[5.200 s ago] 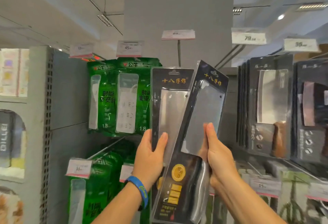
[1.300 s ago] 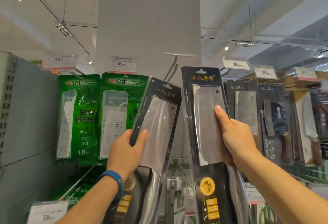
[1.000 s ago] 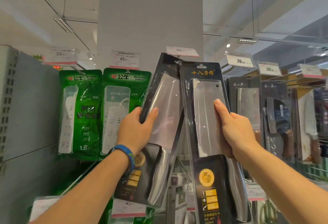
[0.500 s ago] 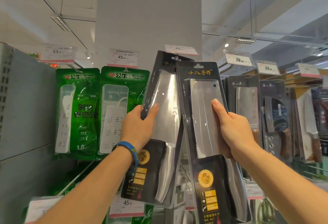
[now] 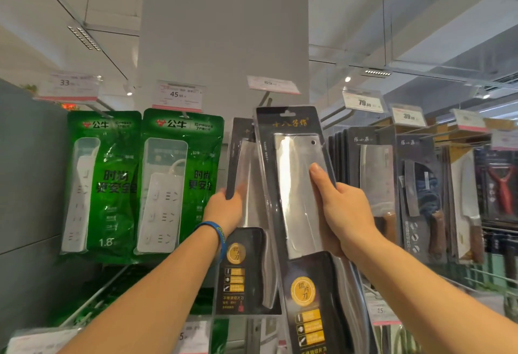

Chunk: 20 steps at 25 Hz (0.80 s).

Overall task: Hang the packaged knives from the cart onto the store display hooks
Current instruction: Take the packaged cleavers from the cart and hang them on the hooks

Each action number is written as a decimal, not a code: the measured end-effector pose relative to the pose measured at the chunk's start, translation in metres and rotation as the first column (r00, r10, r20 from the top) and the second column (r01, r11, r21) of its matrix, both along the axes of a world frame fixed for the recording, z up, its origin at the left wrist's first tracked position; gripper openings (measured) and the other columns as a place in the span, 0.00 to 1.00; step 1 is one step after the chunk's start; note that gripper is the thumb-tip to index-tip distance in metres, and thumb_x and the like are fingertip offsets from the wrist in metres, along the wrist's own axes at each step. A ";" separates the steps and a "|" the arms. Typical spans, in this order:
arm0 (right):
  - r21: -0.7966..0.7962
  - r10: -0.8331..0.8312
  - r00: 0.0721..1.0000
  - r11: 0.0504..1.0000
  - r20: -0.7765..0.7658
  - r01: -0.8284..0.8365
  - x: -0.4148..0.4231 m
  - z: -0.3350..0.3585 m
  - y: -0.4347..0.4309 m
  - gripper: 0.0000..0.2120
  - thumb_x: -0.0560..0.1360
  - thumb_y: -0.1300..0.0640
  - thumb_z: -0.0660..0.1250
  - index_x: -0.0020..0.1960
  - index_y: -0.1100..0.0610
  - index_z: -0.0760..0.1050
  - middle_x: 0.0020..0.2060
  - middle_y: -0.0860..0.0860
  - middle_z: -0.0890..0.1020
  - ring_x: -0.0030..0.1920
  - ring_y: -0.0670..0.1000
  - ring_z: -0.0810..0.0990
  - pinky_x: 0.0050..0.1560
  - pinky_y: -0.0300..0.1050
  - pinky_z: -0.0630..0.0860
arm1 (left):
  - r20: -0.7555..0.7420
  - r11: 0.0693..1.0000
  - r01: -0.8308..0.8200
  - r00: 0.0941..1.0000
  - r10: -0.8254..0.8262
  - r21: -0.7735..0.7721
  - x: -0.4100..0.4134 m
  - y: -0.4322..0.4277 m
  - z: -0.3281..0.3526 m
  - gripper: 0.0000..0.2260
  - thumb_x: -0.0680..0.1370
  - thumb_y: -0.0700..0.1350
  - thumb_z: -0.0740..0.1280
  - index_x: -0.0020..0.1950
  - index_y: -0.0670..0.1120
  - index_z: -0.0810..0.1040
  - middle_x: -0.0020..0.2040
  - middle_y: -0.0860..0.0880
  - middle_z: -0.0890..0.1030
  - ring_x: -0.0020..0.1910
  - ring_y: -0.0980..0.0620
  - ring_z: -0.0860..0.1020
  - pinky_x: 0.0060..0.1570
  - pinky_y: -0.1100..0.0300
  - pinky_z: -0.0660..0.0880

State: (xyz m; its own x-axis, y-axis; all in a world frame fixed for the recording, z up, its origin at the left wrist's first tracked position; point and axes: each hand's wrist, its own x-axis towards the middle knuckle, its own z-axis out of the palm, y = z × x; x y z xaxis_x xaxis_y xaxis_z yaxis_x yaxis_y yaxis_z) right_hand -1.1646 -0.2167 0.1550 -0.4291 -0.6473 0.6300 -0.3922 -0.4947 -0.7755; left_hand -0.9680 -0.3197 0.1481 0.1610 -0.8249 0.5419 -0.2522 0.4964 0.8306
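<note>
Two firm grips — your left hand (image 5: 224, 215) has lifted its knife pack (image 5: 244, 163) toward the hook (image 5: 265, 100), behind your right hand's (image 5: 346, 213) front pack (image 5: 288, 180).

price tag (image 5: 178, 95) 45, green pack (image 5: 101, 185) 公牛 1.8, knife package (image 5: 294, 213) 十八子作

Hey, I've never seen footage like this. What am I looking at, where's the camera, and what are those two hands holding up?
No machine here: these are a person's bare hands, filmed by one camera worn on the head, looking up at a store's hanging display. The left hand grips the rear black blister pack with a steel cleaver by its edge. The right hand holds the front black blister pack with a steel cleaver, overlapping the first, below a white price tag. Whether either is hooked yet is hidden. Green power-strip packets hang to the left, more packaged knives to the right.
</note>
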 end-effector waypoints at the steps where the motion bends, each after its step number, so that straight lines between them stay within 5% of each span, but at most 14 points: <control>1: -0.008 -0.015 1.000 1.000 -0.014 0.015 -0.001 0.000 -0.001 0.44 0.63 0.18 0.63 0.39 0.63 0.78 0.32 0.55 0.84 0.34 0.56 0.83 0.37 0.53 0.79 | 0.028 0.998 0.001 1.000 -0.003 0.055 -0.001 -0.006 0.002 0.30 0.80 0.62 0.60 0.75 0.44 0.66 0.66 0.45 0.75 0.60 0.45 0.76 0.54 0.57 0.70; 3: -0.007 -0.045 0.998 0.999 -0.040 0.045 -0.003 -0.002 -0.002 0.42 0.61 0.17 0.62 0.34 0.59 0.75 0.25 0.50 0.80 0.28 0.51 0.79 0.33 0.47 0.75 | 0.103 0.984 -0.036 0.995 0.018 0.173 0.004 -0.023 0.011 0.32 0.81 0.62 0.58 0.79 0.44 0.59 0.75 0.44 0.67 0.71 0.42 0.69 0.63 0.54 0.68; 5: 0.003 -0.035 0.999 0.999 -0.021 0.035 -0.009 -0.001 -0.003 0.47 0.60 0.16 0.61 0.37 0.64 0.77 0.30 0.55 0.83 0.32 0.57 0.82 0.37 0.52 0.77 | 0.183 0.956 -0.062 0.983 0.009 0.286 0.010 -0.031 0.028 0.33 0.82 0.61 0.55 0.80 0.44 0.53 0.79 0.44 0.60 0.76 0.41 0.62 0.70 0.51 0.63; 9: -0.031 -0.013 0.999 0.999 -0.035 0.012 -0.010 0.001 -0.003 0.47 0.62 0.17 0.62 0.41 0.65 0.76 0.36 0.59 0.84 0.37 0.61 0.83 0.41 0.56 0.80 | 0.448 0.926 -0.169 0.894 0.000 0.338 0.007 -0.017 0.055 0.28 0.85 0.56 0.50 0.79 0.38 0.56 0.77 0.39 0.62 0.73 0.40 0.66 0.63 0.51 0.69; 10: -0.050 -0.004 0.999 0.999 -0.038 0.002 -0.009 0.001 -0.004 0.45 0.63 0.18 0.62 0.41 0.64 0.76 0.35 0.57 0.84 0.37 0.60 0.83 0.41 0.57 0.81 | 0.492 0.959 -0.184 0.869 0.055 0.217 0.007 -0.009 0.063 0.28 0.84 0.56 0.53 0.78 0.39 0.57 0.76 0.39 0.64 0.72 0.40 0.68 0.64 0.52 0.69; 12: -0.079 0.002 0.999 0.997 -0.041 -0.005 -0.006 0.001 -0.007 0.41 0.64 0.19 0.63 0.38 0.61 0.75 0.31 0.52 0.83 0.33 0.54 0.82 0.39 0.54 0.79 | 0.295 0.986 -0.117 0.944 0.147 -0.117 0.011 0.012 0.082 0.30 0.80 0.57 0.63 0.77 0.44 0.61 0.72 0.42 0.71 0.67 0.43 0.74 0.63 0.53 0.71; 13: -0.086 0.000 0.999 0.996 -0.041 -0.004 -0.005 0.002 -0.008 0.39 0.65 0.20 0.63 0.38 0.59 0.75 0.30 0.51 0.83 0.32 0.50 0.81 0.37 0.52 0.78 | 0.143 0.940 -0.098 0.978 0.152 -0.325 0.014 0.026 0.095 0.29 0.78 0.57 0.67 0.76 0.48 0.64 0.68 0.46 0.75 0.61 0.47 0.77 0.61 0.53 0.74; 15: -0.102 -0.004 0.998 0.995 -0.058 -0.002 0.000 0.004 -0.011 0.37 0.68 0.22 0.63 0.37 0.58 0.76 0.30 0.49 0.82 0.28 0.44 0.79 0.33 0.47 0.75 | 0.100 0.737 -0.124 0.962 0.253 -0.665 0.022 0.053 0.126 0.25 0.77 0.54 0.69 0.71 0.52 0.68 0.63 0.50 0.75 0.54 0.53 0.78 0.55 0.54 0.77; 17: -0.111 -0.015 0.995 0.994 -0.094 0.005 0.005 0.005 -0.014 0.35 0.70 0.23 0.62 0.35 0.57 0.76 0.29 0.47 0.82 0.26 0.42 0.77 0.30 0.43 0.72 | 0.248 0.527 -0.069 0.826 0.506 -0.847 0.025 0.074 0.154 0.22 0.78 0.52 0.68 0.71 0.52 0.70 0.66 0.49 0.73 0.60 0.49 0.74 0.58 0.53 0.74; 20: -0.107 -0.033 0.990 0.994 -0.137 0.019 0.016 0.006 -0.018 0.36 0.70 0.22 0.61 0.37 0.58 0.75 0.30 0.50 0.81 0.30 0.48 0.79 0.31 0.47 0.74 | 0.398 0.437 0.071 0.561 0.726 -0.897 0.026 0.089 0.182 0.14 0.82 0.50 0.63 0.66 0.51 0.78 0.64 0.49 0.79 0.61 0.46 0.74 0.58 0.50 0.74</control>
